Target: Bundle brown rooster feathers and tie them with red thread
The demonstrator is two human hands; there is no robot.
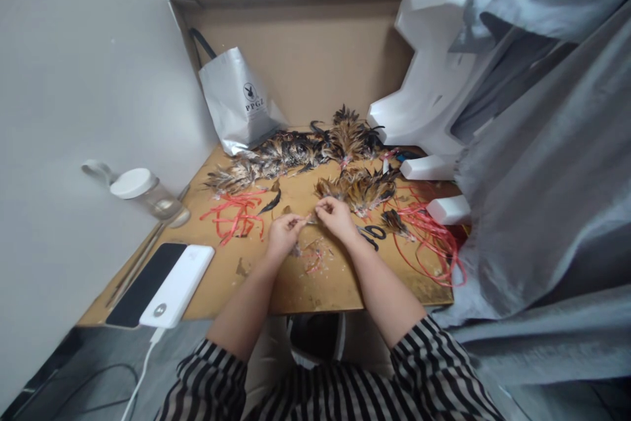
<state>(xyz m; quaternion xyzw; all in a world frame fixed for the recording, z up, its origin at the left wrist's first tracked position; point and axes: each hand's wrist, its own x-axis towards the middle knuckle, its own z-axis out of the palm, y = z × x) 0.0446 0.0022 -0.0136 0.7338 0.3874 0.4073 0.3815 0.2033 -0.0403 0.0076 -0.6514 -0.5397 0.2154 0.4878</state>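
My left hand (284,236) and my right hand (336,217) come close together over the middle of the cardboard surface (256,283). Both have thumb and fingers pinched, and what is between them is too small to make out. Just beyond my right hand lies a bunch of brown feathers (362,188). Black-handled scissors (374,232) rest to the right of that wrist, their blades partly hidden. Under my hands are small pink-red scraps (314,260) and pale bits. A single dark feather (272,201) lies to the far left of my left hand.
Pink-red ribbon strips (235,216) lie left, and a looser tangle of red strips (436,243) right. More feather bunches (290,152) line the back near a silver bag (241,102). A bottle (148,194), a phone (146,283) and a white power bank (177,286) occupy the left. White foam (428,73) stands right.
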